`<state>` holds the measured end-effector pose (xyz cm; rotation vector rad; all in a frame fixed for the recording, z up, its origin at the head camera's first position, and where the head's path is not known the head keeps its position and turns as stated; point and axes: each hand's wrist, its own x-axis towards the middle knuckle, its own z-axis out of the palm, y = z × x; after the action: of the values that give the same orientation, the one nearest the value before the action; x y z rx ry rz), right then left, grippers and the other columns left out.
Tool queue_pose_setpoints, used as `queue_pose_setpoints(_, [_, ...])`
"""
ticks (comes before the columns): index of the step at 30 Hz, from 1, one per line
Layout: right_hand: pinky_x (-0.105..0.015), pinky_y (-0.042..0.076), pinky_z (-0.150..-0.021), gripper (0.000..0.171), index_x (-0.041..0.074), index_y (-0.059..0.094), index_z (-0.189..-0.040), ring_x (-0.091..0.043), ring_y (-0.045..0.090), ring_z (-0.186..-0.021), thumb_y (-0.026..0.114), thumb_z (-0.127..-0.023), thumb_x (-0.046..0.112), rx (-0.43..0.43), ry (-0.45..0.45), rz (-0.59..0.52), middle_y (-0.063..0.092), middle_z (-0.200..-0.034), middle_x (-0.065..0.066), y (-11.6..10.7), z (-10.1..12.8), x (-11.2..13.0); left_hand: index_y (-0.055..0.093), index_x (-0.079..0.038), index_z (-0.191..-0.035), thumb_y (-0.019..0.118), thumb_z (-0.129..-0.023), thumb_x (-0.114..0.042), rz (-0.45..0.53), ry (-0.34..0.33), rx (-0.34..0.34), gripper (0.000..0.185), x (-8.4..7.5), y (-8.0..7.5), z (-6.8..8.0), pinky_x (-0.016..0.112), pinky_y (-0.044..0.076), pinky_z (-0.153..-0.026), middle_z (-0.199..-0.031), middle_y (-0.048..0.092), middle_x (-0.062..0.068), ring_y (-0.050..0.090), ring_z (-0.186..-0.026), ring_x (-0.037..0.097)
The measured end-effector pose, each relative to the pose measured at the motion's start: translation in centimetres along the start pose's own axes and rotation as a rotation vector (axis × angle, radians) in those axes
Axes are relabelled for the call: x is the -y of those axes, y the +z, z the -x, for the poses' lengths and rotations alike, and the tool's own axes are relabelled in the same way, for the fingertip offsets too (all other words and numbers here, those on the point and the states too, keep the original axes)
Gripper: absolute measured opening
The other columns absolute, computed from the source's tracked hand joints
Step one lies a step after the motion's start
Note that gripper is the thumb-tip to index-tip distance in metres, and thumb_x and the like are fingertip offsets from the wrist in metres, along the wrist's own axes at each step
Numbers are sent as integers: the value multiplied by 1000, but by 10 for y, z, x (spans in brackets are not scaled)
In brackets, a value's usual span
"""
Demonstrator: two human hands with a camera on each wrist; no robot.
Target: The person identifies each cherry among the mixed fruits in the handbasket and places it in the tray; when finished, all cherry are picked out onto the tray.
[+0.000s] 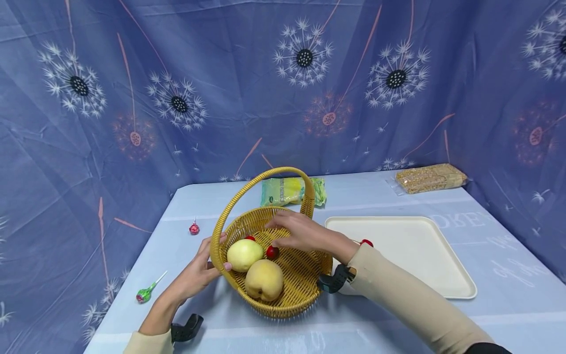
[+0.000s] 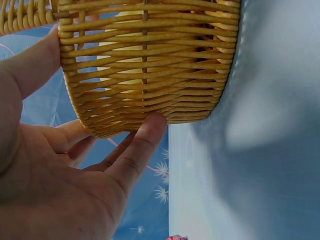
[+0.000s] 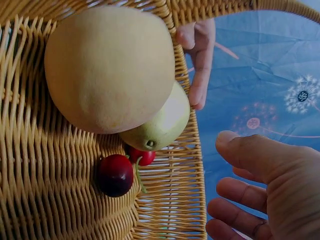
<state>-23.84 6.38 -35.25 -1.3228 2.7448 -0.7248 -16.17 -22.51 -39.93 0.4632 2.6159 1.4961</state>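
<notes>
A: Where's the basket (image 1: pixel 292 295)?
B: On the desk (image 1: pixel 247 334), near the front edge, just left of the tray (image 1: pixel 442 265). Its handle (image 1: pixel 261 182) arches over the top.

A: And the left hand (image 1: pixel 194 275)?
B: Against the basket's left wall. In the left wrist view the fingers (image 2: pixel 135 150) lie nearly straight on the weave, and the thumb (image 1: pixel 224 267) hooks over the rim. It steadies rather than clenches.

A: The right hand (image 1: pixel 300 231)?
B: Over the basket's inside, palm down, fingers relaxed and spread, holding nothing. A cherry (image 1: pixel 272 252) lies just under it.

A: What else is inside?
B: A pale pear (image 1: pixel 244 254) by the left rim, a yellow peach (image 1: pixel 264 279) touching it in front, and a second cherry (image 1: pixel 250 238) mostly hidden behind the pear.

A: Around it?
B: A green lollipop (image 1: pixel 145 294) and a red sweet (image 1: pixel 194 228) to the left, well apart. A green packet (image 1: pixel 287 191) lies behind the basket, a brown packet (image 1: pixel 430 178) at the far right, and something red (image 1: pixel 366 242) at the tray's near edge; I cannot tell what.
</notes>
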Motion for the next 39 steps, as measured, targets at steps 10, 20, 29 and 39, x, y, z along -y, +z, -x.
queue_pose_setpoints(10, [-36, 44, -94, 40, 20, 59, -125, -16, 53, -111, 67, -88, 32, 91, 53, -1, 58, -119, 2, 9, -16, -8, 27, -7, -148, 67, -87, -22, -18, -8, -1, 74, -2, 0, -1, 23, 42, -95, -149, 19, 14, 33, -133, 38])
queue_pose_setpoints(20, [-33, 44, -94, 43, 15, 59, -126, -15, 53, -108, 68, -87, 30, 202, 50, 0, 58, -120, 0, 19, -27, -15, 26, -6, -148, 67, -87, -21, -27, 13, -6, 74, -1, 2, -1, 54, 38, -100, -147, 20, 16, 29, -134, 40])
queue_pose_setpoints(29, [-29, 44, -87, 39, 15, 62, -121, -14, 56, -99, 69, -86, 29, 258, 7, 67, 61, -112, 0, 33, -30, -22, 27, -6, -148, 67, -87, -25, -26, -8, 0, 75, -1, 2, 2, 33, 43, -98, -149, 18, 15, 31, -133, 38])
queue_pose_setpoints(39, [-27, 45, -88, 37, 19, 63, -119, -8, 55, -96, 69, -85, 31, 303, 17, 107, 61, -109, 5, 35, -30, -23, 28, -5, -147, 68, -87, -23, -14, -9, -3, 74, -3, 1, 1, 19, 42, -93, -148, 19, 16, 34, -131, 37])
